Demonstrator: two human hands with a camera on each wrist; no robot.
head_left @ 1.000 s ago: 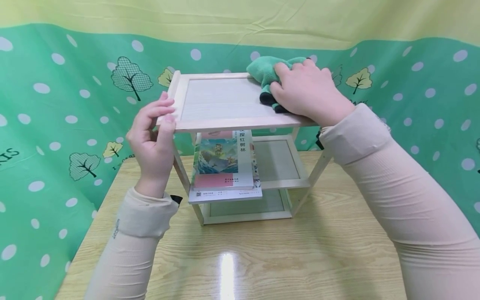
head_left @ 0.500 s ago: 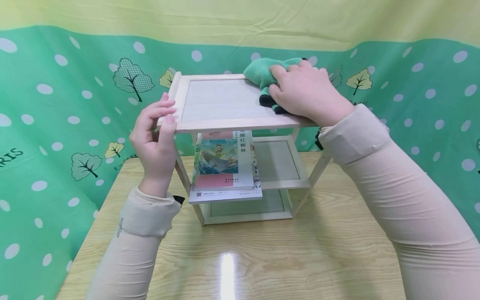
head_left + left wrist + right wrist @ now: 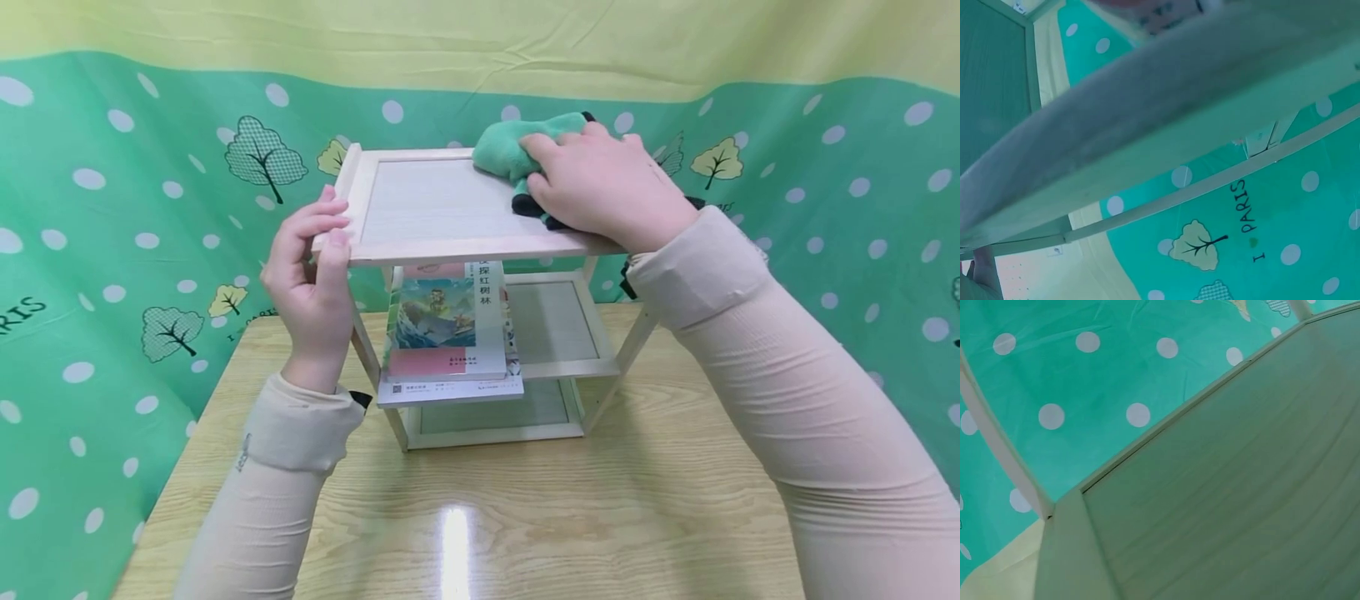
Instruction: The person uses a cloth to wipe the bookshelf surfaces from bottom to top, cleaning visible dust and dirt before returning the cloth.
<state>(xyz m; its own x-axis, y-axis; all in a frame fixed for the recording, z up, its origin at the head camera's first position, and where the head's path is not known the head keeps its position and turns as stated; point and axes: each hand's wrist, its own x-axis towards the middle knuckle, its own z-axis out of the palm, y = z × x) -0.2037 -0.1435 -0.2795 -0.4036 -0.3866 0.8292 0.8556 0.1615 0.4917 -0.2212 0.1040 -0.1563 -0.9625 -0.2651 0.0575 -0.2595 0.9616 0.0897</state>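
A small wooden rack with three levels stands on the table. At the left end of its top, my left hand grips the edge, thumb at the front corner and fingers over the raised end strip. My right hand holds a green plush toy with black feet against the right part of the top panel; the palm hides much of the toy. In the left wrist view a few fingers appear at the lower left, beside the rack. In the right wrist view only a rack panel and posts appear, no hand.
Books are stacked at the left of the middle level, the lowest jutting past its front edge. The bottom level sits on the wooden table. A green dotted curtain hangs close behind and at both sides.
My right hand has shifted the plush toy a little left along the rack's top. My left hand stays at the left edge.
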